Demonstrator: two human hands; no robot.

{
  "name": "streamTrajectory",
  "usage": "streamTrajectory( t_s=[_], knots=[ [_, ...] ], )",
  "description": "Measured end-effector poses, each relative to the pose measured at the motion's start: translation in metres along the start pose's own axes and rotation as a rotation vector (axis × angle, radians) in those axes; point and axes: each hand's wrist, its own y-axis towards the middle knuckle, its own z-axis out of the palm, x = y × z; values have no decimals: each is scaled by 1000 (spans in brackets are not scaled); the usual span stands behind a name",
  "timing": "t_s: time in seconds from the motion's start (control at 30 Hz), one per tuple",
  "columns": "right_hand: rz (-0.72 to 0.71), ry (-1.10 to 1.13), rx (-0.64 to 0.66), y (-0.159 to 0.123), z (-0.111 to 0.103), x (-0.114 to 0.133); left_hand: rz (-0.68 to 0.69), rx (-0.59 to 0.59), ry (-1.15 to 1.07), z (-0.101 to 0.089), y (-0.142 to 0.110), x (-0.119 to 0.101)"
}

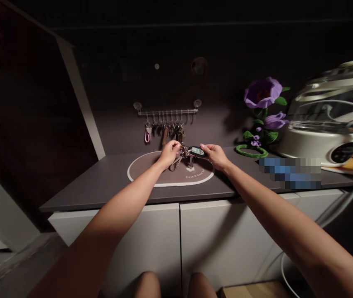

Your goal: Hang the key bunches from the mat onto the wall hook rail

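Above an oval brown mat (145, 167) with a white rim, both hands hold a bunch of keys. My left hand (170, 152) pinches the key ring (183, 147) between thumb and fingertips. A black car key fob (197, 151) with a pale greenish face is gripped by my right hand (214, 153) at its right end. Between the hands dangle metal keys (191, 161) and a braided strap (175, 164). Behind them, a clear hook rail (168, 112) on the dark wall carries several hanging keys, one with a pink loop (147, 135).
A purple flower ornament (263, 93) with a green ring base stands right of the mat. Further right is a white appliance (314, 142) with a transparent cover and a cable. A blurred blue item (289, 173) lies before it. White cabinet doors (145, 236) are under the counter (95, 182).
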Motion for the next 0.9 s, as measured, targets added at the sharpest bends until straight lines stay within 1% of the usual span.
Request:
streamTrajectory(
  t_s=[0.1,0.27,0.43,0.6,0.8,0.9],
  knots=[
    [-4,-6,8,1,0,-3,-63,-37,-125,0,1,-2],
    [5,-35,23,2,3,-6,-144,-66,-224,-1,0,-9],
    [16,18,67,1,11,-5,-224,-105,-333,-1,0,-14],
    [22,10,108,-3,16,-5,-234,-107,-399,0,1,-14],
    [-42,-47,196,-5,20,-8,-227,-115,-409,0,2,-12],
    [-98,-110,207,-5,22,-6,-225,-102,-450,1,2,-13]
  ],
)
